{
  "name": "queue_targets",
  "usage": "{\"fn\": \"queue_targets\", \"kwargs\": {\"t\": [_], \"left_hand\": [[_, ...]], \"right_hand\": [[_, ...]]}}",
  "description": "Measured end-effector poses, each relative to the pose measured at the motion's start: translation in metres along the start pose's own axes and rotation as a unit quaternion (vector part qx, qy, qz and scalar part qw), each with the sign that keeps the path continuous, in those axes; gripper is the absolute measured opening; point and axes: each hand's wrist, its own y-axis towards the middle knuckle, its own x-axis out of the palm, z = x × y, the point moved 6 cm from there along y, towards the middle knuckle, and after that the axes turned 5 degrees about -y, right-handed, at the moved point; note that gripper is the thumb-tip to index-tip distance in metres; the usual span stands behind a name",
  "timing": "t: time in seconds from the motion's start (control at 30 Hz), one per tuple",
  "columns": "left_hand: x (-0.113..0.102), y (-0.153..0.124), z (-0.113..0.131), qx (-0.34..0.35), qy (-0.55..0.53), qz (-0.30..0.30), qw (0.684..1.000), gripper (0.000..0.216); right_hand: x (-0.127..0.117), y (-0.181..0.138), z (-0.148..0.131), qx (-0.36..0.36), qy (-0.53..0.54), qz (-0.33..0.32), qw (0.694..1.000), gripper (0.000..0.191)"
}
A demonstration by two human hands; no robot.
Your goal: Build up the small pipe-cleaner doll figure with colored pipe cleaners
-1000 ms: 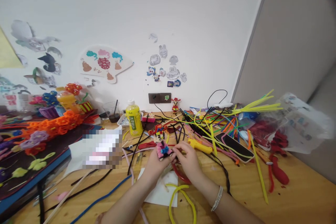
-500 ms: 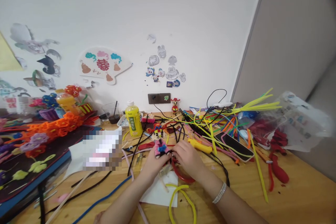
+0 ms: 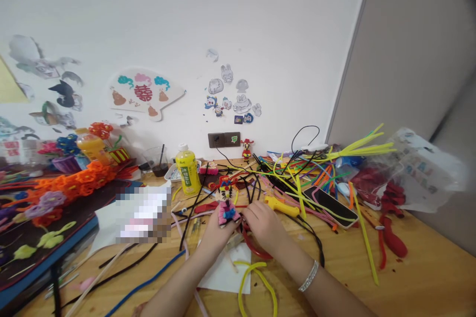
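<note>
A small figure made of fuzzy pipe cleaners (image 3: 225, 203), in pink, blue, red and yellow with a black-marked face, stands tilted over my left hand (image 3: 215, 233). The fingers of that hand are closed around its base. My right hand (image 3: 264, 225) pinches at the figure's lower right side, where a dark bit shows; what exactly lies between the fingertips is too small to make out. Below the right hand is a red curved handle (image 3: 256, 248), partly covered. Under both hands lie a white paper sheet (image 3: 226, 272) and a looped yellow pipe cleaner (image 3: 274, 292).
A yellow glue gun (image 3: 281, 205) and a phone (image 3: 330, 205) lie to the right, among many loose pipe cleaners. A drink bottle (image 3: 188, 171) stands behind. Pipe-cleaner flowers (image 3: 80, 181) fill the left. A similar red figure (image 3: 246, 150) stands by the wall.
The figure has turned and leans slightly differently in my left hand. Both hands keep nearly the same place, and the whole view has shifted a little.
</note>
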Motion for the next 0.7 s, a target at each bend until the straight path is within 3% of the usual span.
{"fn": "queue_targets", "kwargs": {"t": [0.27,0.7], "left_hand": [[-0.002,0.004,0.009,0.056,0.056,-0.009,0.997,0.012],[-0.005,0.003,0.002,0.043,0.050,0.017,0.998,0.011]], "right_hand": [[0.006,-0.003,0.001,0.024,-0.022,-0.030,0.999,0.023],[0.011,-0.004,-0.005,0.030,-0.074,-0.029,0.996,0.020]]}}
